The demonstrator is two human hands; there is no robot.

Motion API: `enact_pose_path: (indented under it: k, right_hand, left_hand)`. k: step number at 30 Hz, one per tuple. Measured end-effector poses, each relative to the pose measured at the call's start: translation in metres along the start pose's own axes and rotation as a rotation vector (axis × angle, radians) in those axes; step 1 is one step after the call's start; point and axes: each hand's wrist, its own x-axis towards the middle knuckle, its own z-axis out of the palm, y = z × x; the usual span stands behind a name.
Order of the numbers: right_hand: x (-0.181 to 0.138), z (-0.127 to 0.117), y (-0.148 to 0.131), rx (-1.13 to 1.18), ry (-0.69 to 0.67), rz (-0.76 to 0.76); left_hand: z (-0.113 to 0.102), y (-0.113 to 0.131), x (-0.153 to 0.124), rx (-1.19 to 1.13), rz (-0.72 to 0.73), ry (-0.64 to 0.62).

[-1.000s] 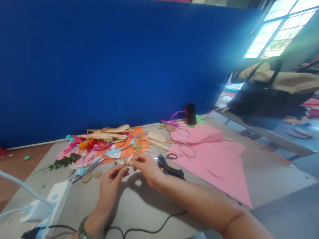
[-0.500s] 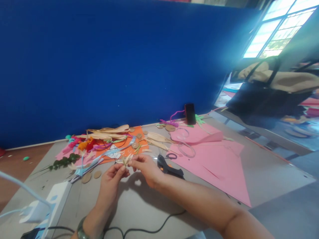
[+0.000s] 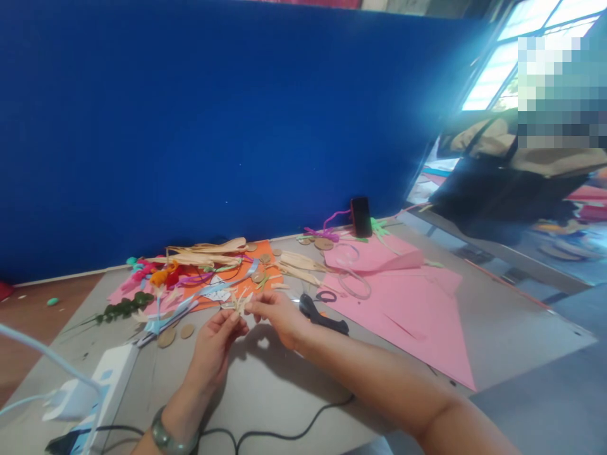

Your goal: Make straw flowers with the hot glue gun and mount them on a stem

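1 pale frayed piece held between left grip and right grip, right at the fingertips, raised over tabletop. Left grip: thumb and fingers pinching piece low, at its base. Right grip: fingertips pinching piece at its right side; exact contact too small to tell. Thin ends fanned up and out past the fingertips. Dark green bracelet on left wrist. Just right of right grip: black glue gun, lying near dark ring handle. Farther right: pink paper, 2 round hoops on it. Behind both grips: orange sheet partly under dry tan strips. Left of left grip: 2 wooden discs; farther out, leafy green sprig and white power strip. Black cable across near side. Phone upright at back, by blue partition.
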Motion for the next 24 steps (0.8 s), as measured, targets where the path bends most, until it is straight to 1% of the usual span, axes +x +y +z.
enact_pose_path:
  k: [3, 5, 6, 8, 9, 10, 12, 13, 15, 17, 18, 19, 21, 24]
  right_hand:
    - [0.009, -0.007, -0.007, -0.069, 0.001, -0.042]
    - [0.014, -0.017, -0.023, -0.185, -0.002, -0.116]
    - [0.015, -0.024, -0.034, -0.307, 0.013, -0.172]
    - [0.012, -0.042, -0.059, -0.709, 0.041, -0.264]
    - [0.009, -0.052, -0.072, -0.925, 0.029, -0.29]
    - [0.003, -0.062, -0.082, -1.121, -0.014, -0.274]
    - [-0.011, -0.08, -0.096, -1.413, -0.13, -0.13]
    - [-0.018, -0.087, -0.098, -1.531, -0.163, -0.063]
    - [-0.033, -0.096, -0.093, -1.718, -0.223, 0.022]
    - [-0.043, -0.101, -0.079, -1.81, -0.245, 0.104]
    - [-0.046, -0.103, -0.071, -1.829, -0.245, 0.095]
    - [-0.048, -0.104, -0.063, -1.831, -0.227, 0.064]
    - [-0.05, -0.105, -0.049, -1.816, -0.146, 0.049]
    - [-0.049, -0.107, -0.039, -1.766, -0.073, 0.036]
  left_hand:
    - [-0.004, -0.003, 0.006, -0.028, 0.004, 0.03]
    - [-0.008, -0.006, 0.012, -0.043, 0.027, 0.068]
    - [-0.01, -0.008, 0.014, -0.049, 0.04, 0.089]
    - [-0.014, -0.011, 0.019, -0.064, 0.052, 0.137]
    - [-0.016, -0.012, 0.021, -0.062, 0.053, 0.151]
    - [-0.017, -0.012, 0.022, -0.059, 0.053, 0.157]
    - [-0.017, -0.013, 0.022, -0.062, 0.03, 0.161]
    - [-0.017, -0.013, 0.021, -0.064, 0.019, 0.155]
    - [-0.016, -0.013, 0.02, -0.065, 0.006, 0.147]
    - [-0.014, -0.013, 0.018, -0.064, 0.005, 0.143]
    - [-0.013, -0.013, 0.018, -0.065, 0.002, 0.142]
    - [-0.013, -0.014, 0.018, -0.067, -0.001, 0.141]
    - [-0.012, -0.014, 0.017, -0.077, -0.01, 0.143]
    - [-0.012, -0.013, 0.017, -0.1, -0.02, 0.149]
